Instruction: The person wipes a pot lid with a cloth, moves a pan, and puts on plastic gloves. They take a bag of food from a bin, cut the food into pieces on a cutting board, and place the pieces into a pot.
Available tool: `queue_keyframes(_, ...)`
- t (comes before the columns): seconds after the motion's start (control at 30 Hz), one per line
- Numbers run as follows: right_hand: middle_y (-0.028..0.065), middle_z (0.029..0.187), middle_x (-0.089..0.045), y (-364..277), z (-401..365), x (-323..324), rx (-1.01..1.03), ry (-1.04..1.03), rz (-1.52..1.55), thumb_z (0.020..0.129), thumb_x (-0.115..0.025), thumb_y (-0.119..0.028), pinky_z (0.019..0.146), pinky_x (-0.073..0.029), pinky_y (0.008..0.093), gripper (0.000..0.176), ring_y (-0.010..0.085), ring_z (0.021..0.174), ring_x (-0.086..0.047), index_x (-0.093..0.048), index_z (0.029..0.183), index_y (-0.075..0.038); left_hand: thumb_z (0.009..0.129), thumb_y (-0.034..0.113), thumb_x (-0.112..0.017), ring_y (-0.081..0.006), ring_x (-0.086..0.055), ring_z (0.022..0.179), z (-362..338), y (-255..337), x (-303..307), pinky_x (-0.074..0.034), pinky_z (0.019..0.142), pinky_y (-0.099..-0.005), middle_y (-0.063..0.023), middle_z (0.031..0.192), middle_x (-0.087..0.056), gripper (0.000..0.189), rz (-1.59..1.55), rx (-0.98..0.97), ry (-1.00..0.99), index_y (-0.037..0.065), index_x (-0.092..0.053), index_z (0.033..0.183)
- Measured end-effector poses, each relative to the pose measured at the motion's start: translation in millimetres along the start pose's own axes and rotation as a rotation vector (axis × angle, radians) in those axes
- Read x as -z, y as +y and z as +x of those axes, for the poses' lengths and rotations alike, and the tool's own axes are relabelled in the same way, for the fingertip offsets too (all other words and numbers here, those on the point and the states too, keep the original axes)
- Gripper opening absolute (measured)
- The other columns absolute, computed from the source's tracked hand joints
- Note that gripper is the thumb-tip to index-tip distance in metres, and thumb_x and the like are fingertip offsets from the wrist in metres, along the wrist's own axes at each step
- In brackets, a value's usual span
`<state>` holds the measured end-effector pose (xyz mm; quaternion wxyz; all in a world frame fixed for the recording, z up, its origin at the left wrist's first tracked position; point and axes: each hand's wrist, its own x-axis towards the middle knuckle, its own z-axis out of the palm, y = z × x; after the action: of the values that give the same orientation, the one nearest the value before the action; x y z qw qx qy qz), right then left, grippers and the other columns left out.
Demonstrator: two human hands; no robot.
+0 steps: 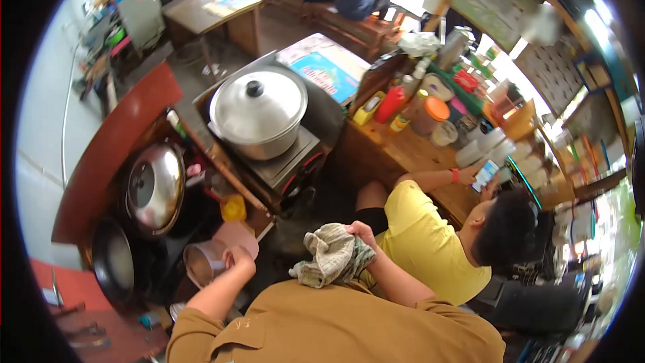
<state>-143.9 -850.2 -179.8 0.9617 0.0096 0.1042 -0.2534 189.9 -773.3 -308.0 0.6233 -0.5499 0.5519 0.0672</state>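
Observation:
A crumpled checked cloth (330,255) hangs in front of my chest, its upper edge pinched in my right hand (363,232). My left hand (238,258) is closed at the rim of a pale pink plastic container (200,266), down at the left. The container's round pink lid (240,236) is tilted up behind that hand. Just beyond it sits a small yellow container (233,208). A black wok (113,260) and a shiny domed pan lid (156,189) are to the left of the pink container.
A big lidded aluminium pot (259,117) stands on a stove ahead. On my right a person in a yellow shirt (430,235) sits holding a phone (485,175). Bottles and jars crowd the wooden counter (383,144). Other people sit on benches at the back.

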Motion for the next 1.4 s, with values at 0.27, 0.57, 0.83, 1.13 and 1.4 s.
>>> queue_keyframes(0.27,0.0235,0.110,-0.067,11,-7,-10,0.060,-0.080,0.123,0.083,-0.045,-0.017,0.097,-0.050,0.0487,0.039,0.0367,0.101,-0.066,-0.059,0.111,0.007,0.085,0.015,-0.061,-0.0218,-0.065,0.057,38,9,-18,-0.042,0.048,-0.0440,-0.0021,0.071,-0.069,0.013,-0.118,-0.037,0.318,0.016,-0.073,0.083)
queue_keyframes(0.57,0.0205,0.108,-0.068,10,43,-40,0.003,-0.061,-0.037,0.085,-0.048,-0.018,0.097,-0.050,0.0446,0.038,0.0329,0.100,-0.066,-0.058,0.115,0.003,0.074,0.031,-0.076,-0.0409,-0.068,0.088,-135,-93,52,-0.054,0.071,-0.0502,-0.0173,0.104,-0.070,0.066,-0.884,-0.481,0.763,0.011,-0.053,0.132)
queue_keyframes(0.83,0.0247,0.123,-0.062,-4,85,-100,0.098,-0.230,-0.404,0.075,-0.058,-0.026,0.105,-0.044,0.0452,0.064,0.0353,0.114,-0.061,-0.053,0.126,0.011,0.079,0.009,-0.068,-0.0358,-0.066,0.083,-139,-152,79,-0.053,0.073,-0.0383,-0.0179,0.087,-0.067,0.025,-1.586,-0.967,1.143,0.004,-0.066,0.102)
queue_keyframes(1.13,0.0206,0.100,-0.068,-36,78,-167,0.246,0.177,-0.389,0.089,-0.055,-0.020,0.089,-0.055,0.0432,0.025,0.0309,0.093,-0.068,-0.061,0.099,0.002,0.093,0.016,-0.067,-0.0029,-0.044,0.063,-180,-251,95,-0.037,0.055,-0.0229,0.0060,0.063,-0.051,0.023,-1.905,-0.638,1.432,0.001,-0.063,0.076)
queue_keyframes(1.4,-0.0033,0.063,-0.038,-125,92,-153,0.348,0.039,-0.315,0.099,-0.051,-0.028,0.045,-0.040,0.0244,0.028,0.0097,0.053,-0.040,-0.052,0.078,-0.010,0.104,0.027,-0.044,-0.0213,-0.069,0.091,-166,-352,144,-0.055,0.084,-0.0352,-0.0131,0.102,-0.070,0.036,-2.878,-1.091,1.299,-0.002,-0.065,0.106)
